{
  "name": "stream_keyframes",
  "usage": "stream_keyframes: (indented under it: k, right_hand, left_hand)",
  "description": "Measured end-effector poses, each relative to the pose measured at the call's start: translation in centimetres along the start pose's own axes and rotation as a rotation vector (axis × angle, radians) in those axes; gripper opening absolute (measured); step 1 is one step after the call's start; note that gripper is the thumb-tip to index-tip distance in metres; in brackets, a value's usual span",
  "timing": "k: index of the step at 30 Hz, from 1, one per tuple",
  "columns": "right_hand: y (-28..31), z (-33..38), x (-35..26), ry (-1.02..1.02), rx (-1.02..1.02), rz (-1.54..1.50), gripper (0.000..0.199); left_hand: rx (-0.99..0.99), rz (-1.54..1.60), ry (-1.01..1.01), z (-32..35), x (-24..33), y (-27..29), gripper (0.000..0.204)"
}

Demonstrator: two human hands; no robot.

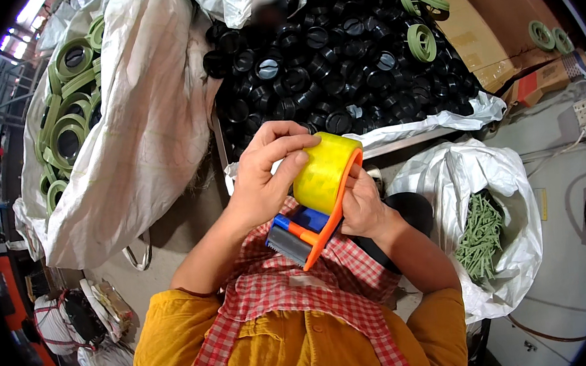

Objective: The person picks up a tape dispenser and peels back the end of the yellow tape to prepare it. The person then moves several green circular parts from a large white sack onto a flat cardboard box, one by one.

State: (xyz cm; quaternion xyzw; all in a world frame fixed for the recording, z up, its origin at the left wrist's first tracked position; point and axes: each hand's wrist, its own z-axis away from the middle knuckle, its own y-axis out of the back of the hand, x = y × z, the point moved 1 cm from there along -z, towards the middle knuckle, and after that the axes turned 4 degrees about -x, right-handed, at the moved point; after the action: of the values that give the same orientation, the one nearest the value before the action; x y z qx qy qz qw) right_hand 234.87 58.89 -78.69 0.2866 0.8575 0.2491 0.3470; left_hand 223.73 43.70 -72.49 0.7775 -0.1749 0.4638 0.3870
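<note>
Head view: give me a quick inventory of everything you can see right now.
tape dispenser: one, orange and blue, centre, over the lap
tape roll: one, yellow, on the dispenser
black caps: large heap, top centre
green rings: many, in white sack, upper left; a few on the heap and cardboard
green pegs: bagful, white bag, right
cardboard box: one, brown, upper right
left hand: fingers on the roll
right hand: holding the dispenser from behind

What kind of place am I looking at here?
Likely a factory or parts-packing floor: a heap of black plastic caps, big white sacks of green rings and green pegs, and cardboard boxes.
</note>
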Motion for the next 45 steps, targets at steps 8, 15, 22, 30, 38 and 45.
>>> stream_keyframes:
  k: [8,15,22,30,38,45]
  right_hand:
    - [-0.5,0.4,-0.4,-0.243,-0.070,-0.265,0.031]
    - [-0.4,0.7,-0.2,-0.111,-0.026,-0.091,0.033]
    - [-0.6,1.1,-0.3,-0.424,-0.042,-0.542,0.031]
    - [-0.1,0.6,-1.3,-0.297,0.033,-0.421,0.038]
    - [-0.1,0.4,-0.5,-0.087,0.066,-0.136,0.039]
    - [-0.6,0.9,-0.2,-0.073,0.032,-0.087,0.032]
  left_hand:
    - [-0.346,0.011,-0.076,-0.2,1.4,2.4,0.058]
    - [-0.301,-0.175,-0.156,0.2,2.0,2.2,0.048]
    - [-0.254,-0.260,-0.237,0.2,2.3,2.1,0.033]
    - [-0.226,-0.252,-0.301,0.3,1.6,1.7,0.032]
    - [-0.281,-0.241,-0.275,0.1,1.9,2.0,0.025]
    - [-0.241,-0.190,-0.351,0.4,1.4,2.0,0.018]
